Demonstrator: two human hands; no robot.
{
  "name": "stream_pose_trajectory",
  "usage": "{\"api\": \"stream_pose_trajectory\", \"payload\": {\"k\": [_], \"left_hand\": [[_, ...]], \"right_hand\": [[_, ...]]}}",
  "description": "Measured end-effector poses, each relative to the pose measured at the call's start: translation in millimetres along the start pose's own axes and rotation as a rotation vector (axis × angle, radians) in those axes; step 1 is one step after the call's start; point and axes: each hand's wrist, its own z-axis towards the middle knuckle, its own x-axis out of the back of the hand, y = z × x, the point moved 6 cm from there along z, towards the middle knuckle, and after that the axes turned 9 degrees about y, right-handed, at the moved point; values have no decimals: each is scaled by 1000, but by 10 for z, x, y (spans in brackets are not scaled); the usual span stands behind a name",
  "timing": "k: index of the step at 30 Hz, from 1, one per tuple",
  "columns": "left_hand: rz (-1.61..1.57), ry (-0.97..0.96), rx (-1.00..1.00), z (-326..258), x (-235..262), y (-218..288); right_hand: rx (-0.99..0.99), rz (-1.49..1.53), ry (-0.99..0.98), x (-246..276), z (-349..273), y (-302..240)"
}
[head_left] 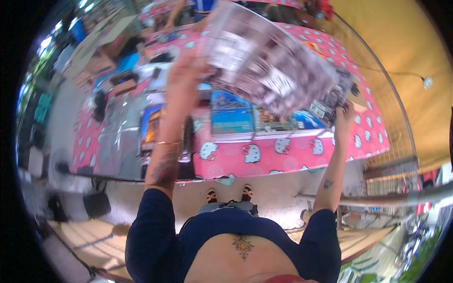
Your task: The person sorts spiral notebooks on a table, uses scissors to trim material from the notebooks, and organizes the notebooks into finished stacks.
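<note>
Nearest, a large clear plastic sleeve of printed sheets (269,66) is held up between both hands, probably so that it can be looked over above the stall. The left hand (184,75) is closed on its left edge; the right hand (343,118) is pinched on its lower right corner. Just beyond the hands, books (231,120) are laid flat on a pink patterned tablecloth (264,158).

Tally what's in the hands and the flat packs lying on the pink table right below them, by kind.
Large clear-wrapped grey pack, held up by left hand and right hand: 1
Blue picture packs on the pink table: 2
Orange picture pack: 1
Total: 4
</note>
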Motion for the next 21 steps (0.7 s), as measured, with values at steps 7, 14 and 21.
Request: {"api": "stream_pose_trajectory", "payload": {"k": [7,14,21], "left_hand": [[672,588,-535,-1012,2184,1779],[1611,-471,-230,-1425,1944,201],[1100,-528,-346,-1462,597,-277]], "right_hand": [[546,296,-532,-2501,-1917,-2140],[388,100,-440,-3027,-2454,-1409],[342,-1031,-530,-1906,-1893,-448]]}}
